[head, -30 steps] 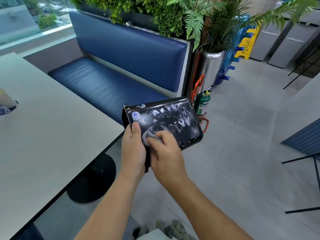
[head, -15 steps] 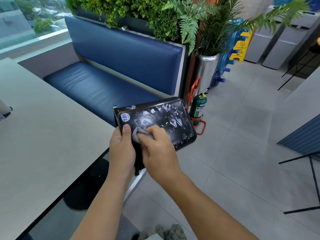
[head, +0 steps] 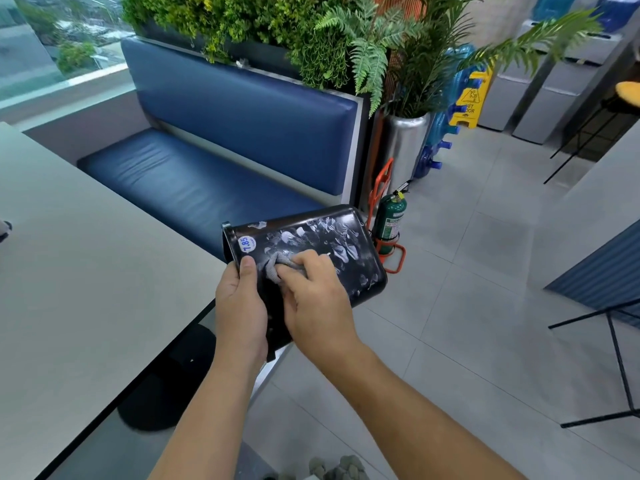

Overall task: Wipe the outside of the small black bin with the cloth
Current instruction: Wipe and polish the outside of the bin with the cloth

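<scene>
The small shiny black plastic bin (head: 322,247) is held up in the air on its side, with its open end pointing left. It hangs just past the edge of the flat pale grey worktop (head: 86,289) and does not touch it. To the right of the bin there is lots of open grey tiled floor (head: 467,306).

The left hand (head: 242,306) is closed around the bin's rim, thumb on top near a round blue and white sticker (head: 247,244). The right hand (head: 311,299) is curled around a bunched-up grey cloth (head: 275,268) and presses it on the bin's side. White smears cover that side.

Since half a second ago, the cloth has stayed at about the same spot near the sticker, and both hands keep their hold.

Behind the bin is a long padded blue bench seat (head: 207,181). Green leafy plants (head: 277,26) grow above it. A green fire extinguisher (head: 391,220) stands on the floor just right of the bin.
</scene>
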`<state>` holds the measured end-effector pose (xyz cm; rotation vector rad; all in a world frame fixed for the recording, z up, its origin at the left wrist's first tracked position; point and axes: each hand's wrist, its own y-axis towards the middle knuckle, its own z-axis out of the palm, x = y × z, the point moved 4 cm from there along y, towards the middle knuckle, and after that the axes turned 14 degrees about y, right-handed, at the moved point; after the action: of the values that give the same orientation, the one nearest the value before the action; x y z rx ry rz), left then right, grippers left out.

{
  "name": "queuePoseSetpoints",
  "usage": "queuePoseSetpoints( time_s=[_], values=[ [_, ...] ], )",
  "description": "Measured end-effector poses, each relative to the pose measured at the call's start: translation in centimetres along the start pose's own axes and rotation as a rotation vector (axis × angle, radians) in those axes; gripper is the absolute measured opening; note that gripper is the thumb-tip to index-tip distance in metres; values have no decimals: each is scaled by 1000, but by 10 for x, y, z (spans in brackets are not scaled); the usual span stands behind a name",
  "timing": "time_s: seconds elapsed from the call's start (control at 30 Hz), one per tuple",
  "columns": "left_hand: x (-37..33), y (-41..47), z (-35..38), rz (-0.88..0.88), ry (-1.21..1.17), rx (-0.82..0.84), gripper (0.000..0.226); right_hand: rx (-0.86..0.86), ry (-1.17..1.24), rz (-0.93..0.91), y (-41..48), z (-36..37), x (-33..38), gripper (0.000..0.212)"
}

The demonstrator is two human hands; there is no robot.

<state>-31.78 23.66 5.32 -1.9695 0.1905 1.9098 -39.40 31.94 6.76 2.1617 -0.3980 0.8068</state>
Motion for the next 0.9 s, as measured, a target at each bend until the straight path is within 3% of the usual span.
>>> queuePoseSetpoints(
  time_s=[0.17, 0.33, 0.53, 0.67, 0.9],
  values=[
    [0, 1, 3, 27, 6, 15, 28, 52, 67, -49, -38, -1, 7, 26],
    [2, -2, 10, 87, 71, 61, 29, 21, 88, -43, -5, 1, -5, 23],
    [-1, -5, 11, 63, 57, -10, 29, -57, 23, -31, -11, -17, -23, 26],
    [5, -2, 12, 41, 108, -11, 25, 10, 73, -40, -24, -4, -7, 29],
    [1, -1, 6, 102, 246, -173, 23, -85, 6, 72, 4, -16, -36, 25]
  ],
)
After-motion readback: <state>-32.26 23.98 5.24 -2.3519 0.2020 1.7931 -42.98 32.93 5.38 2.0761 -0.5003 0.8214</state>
